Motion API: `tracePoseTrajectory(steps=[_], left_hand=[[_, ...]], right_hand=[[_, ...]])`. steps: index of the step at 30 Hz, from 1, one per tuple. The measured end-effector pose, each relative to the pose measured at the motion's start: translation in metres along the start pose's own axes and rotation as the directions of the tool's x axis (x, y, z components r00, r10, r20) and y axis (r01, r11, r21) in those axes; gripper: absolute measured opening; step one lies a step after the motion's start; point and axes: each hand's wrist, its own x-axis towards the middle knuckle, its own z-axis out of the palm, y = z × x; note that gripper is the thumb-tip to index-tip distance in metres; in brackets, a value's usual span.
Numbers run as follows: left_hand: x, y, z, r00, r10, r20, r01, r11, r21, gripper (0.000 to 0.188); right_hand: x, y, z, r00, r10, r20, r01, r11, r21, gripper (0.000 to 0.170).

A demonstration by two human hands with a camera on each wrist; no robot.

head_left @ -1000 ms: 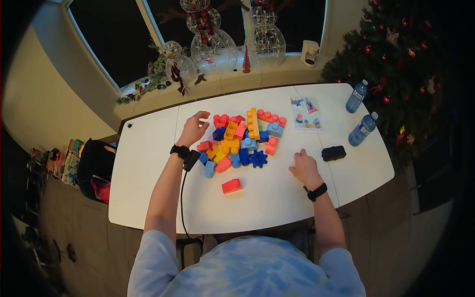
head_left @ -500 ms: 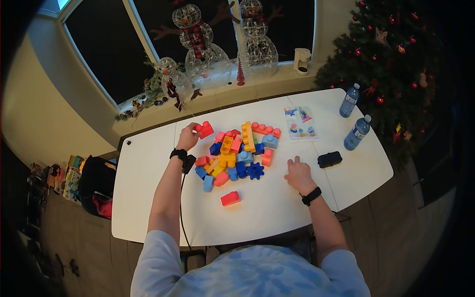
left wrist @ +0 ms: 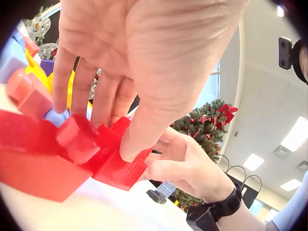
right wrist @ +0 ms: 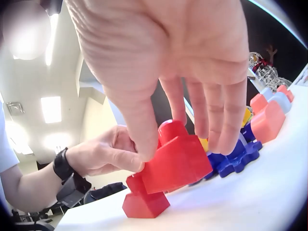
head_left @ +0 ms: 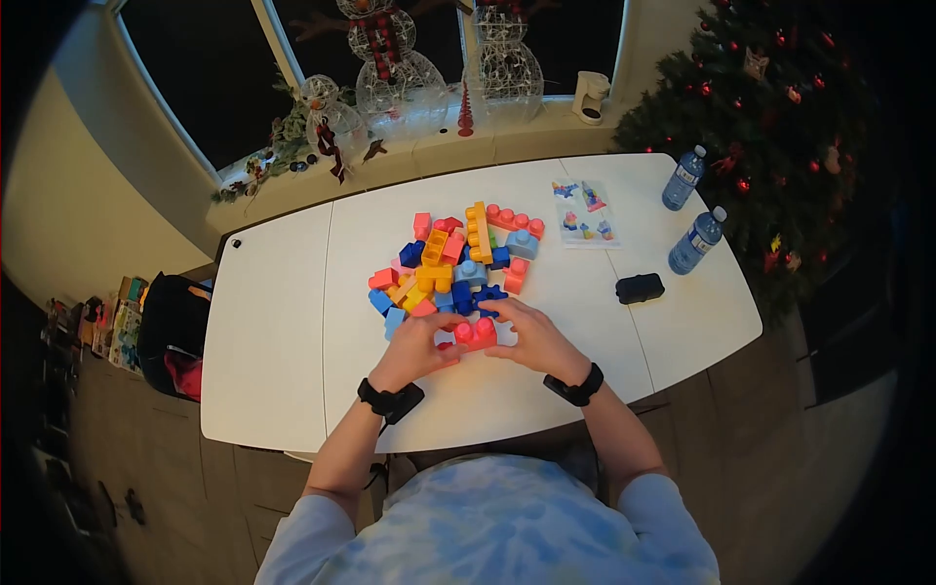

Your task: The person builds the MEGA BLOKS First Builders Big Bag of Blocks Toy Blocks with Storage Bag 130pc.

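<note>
Near the front of the block pile, both hands hold one red toy building block [head_left: 476, 333] with round studs on top. My left hand [head_left: 417, 353] pinches its left end, the thumb [left wrist: 132, 144] on the near face and the fingers behind. At the other end, my right hand [head_left: 536, 337] grips it between thumb [right wrist: 147, 137] and fingers. A second red block [right wrist: 146, 204] rests on the table just below the held one, partly covered by the left hand in the head view. Right behind the hands lies a dark blue gear-shaped piece [right wrist: 236, 158].
The pile of toy blocks [head_left: 434, 278] in yellow, blue, pink and red spreads over the middle of the white table [head_left: 263, 341]. A picture sheet [head_left: 588, 219], a black case [head_left: 640, 289] and two water bottles [head_left: 696, 240] [head_left: 684, 178] are to the right.
My left hand picked up a red block at the pile's far left and brought it toward me. My right hand moved left from the open table and took hold of the block too.
</note>
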Motion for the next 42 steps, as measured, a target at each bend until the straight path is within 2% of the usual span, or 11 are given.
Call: tracePoseTrajectory(steps=[4, 6, 8, 13, 28, 33, 35, 36, 38, 40, 42], left_hand=[[-0.011, -0.002, 0.018, 0.997, -0.031, -0.067, 0.028, 0.999, -0.038, 0.046], [-0.018, 0.001, 0.014, 0.994, -0.037, -0.099, 0.049, 0.992, 0.117, 0.049], [-0.023, -0.007, 0.017, 0.992, -0.08, -0.094, 0.091, 0.989, 0.114, 0.049], [-0.024, -0.02, 0.03, 0.979, -0.155, -0.129, 0.16, 0.987, 0.027, 0.041], [-0.026, -0.019, 0.036, 0.982, -0.089, -0.168, 0.087, 0.996, -0.021, 0.038], [-0.024, -0.009, 0.007, 0.988, -0.092, -0.128, 0.08, 0.992, -0.097, 0.071], [-0.013, -0.005, -0.034, 0.991, -0.078, -0.105, 0.072, 0.996, -0.061, 0.08], [-0.003, -0.002, -0.053, 0.98, -0.058, -0.188, 0.039, 0.994, -0.106, 0.071], [0.025, -0.009, -0.089, 0.973, -0.069, -0.22, 0.049, 0.994, -0.095, 0.048], [0.064, -0.037, -0.108, 0.967, -0.066, -0.247, 0.047, 0.996, -0.082, 0.041], [0.105, -0.064, -0.106, 0.962, -0.052, -0.268, 0.035, 0.997, -0.066, 0.036]], right_hand=[[0.005, 0.021, 0.023, 0.999, -0.04, 0.02, 0.039, 0.999, 0.013, 0.043], [0.003, 0.026, 0.029, 0.999, -0.013, 0.049, 0.012, 1.0, 0.007, 0.039], [0.002, 0.023, 0.032, 0.999, -0.024, 0.025, 0.024, 1.0, -0.005, 0.034], [0.001, 0.018, 0.035, 0.998, -0.002, 0.061, 0.004, 1.0, -0.031, 0.036], [-0.006, 0.022, 0.041, 0.999, -0.051, 0.009, 0.051, 0.994, -0.094, 0.043], [-0.009, 0.023, 0.016, 0.999, 0.016, 0.042, -0.019, 0.998, 0.066, 0.06], [-0.01, 0.024, -0.009, 0.984, 0.18, -0.002, -0.18, 0.984, -0.003, 0.067], [-0.012, 0.028, -0.015, 0.978, 0.18, -0.107, -0.189, 0.979, -0.074, 0.06], [-0.019, 0.056, -0.023, 0.981, 0.173, -0.093, -0.187, 0.966, -0.176, 0.054], [-0.021, 0.068, -0.021, 0.98, 0.158, -0.122, -0.186, 0.943, -0.275, 0.039], [-0.023, 0.067, -0.018, 0.977, 0.176, -0.121, -0.204, 0.936, -0.288, 0.038]])
